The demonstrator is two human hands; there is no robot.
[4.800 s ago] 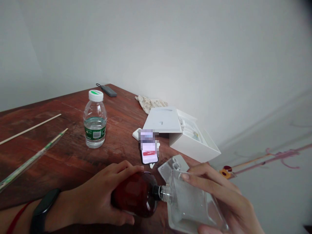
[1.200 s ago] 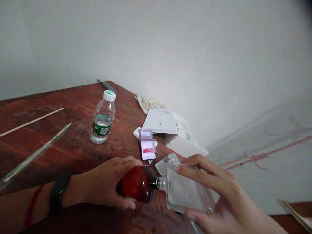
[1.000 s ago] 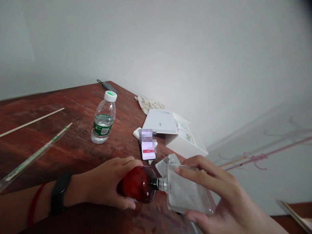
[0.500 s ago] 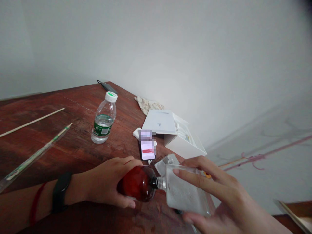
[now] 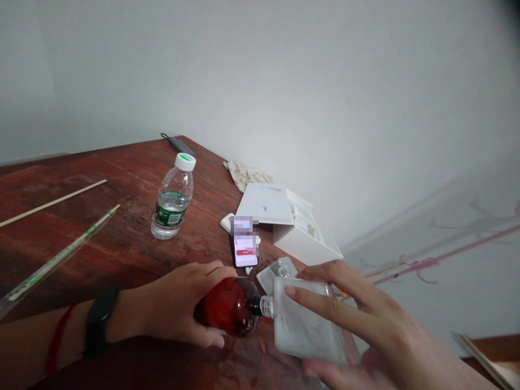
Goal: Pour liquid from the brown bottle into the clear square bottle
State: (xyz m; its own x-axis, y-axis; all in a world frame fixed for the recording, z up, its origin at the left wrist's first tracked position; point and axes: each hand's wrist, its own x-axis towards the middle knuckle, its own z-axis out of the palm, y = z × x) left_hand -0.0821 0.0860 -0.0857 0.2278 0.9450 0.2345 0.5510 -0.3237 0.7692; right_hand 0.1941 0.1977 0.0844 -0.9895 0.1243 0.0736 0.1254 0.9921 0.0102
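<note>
My left hand (image 5: pixel 179 306) is wrapped round a dark red round bottle (image 5: pixel 228 307) lying tilted near the front of the wooden table (image 5: pixel 122 249). My right hand (image 5: pixel 361 330) grips a clear flat rectangular bottle (image 5: pixel 303 322), fingers across its top face. The two bottle necks meet mouth to mouth (image 5: pixel 264 306). A black band sits on my left wrist (image 5: pixel 97 327). A clear square cap (image 5: pixel 276 271) lies just behind the flat bottle.
A phone (image 5: pixel 244 242) with a lit screen lies behind the bottles. Farther back are an open white box (image 5: pixel 292 222), a water bottle (image 5: pixel 173 197), a cloth (image 5: pixel 247 174) and a dark gadget (image 5: pixel 181 145). Thin sticks (image 5: pixel 52 203) lie at the left. The table edge runs close on the right.
The flat clear bottle has tipped a little lower at its far end in my right hand. The red bottle and my left hand have stayed in place.
</note>
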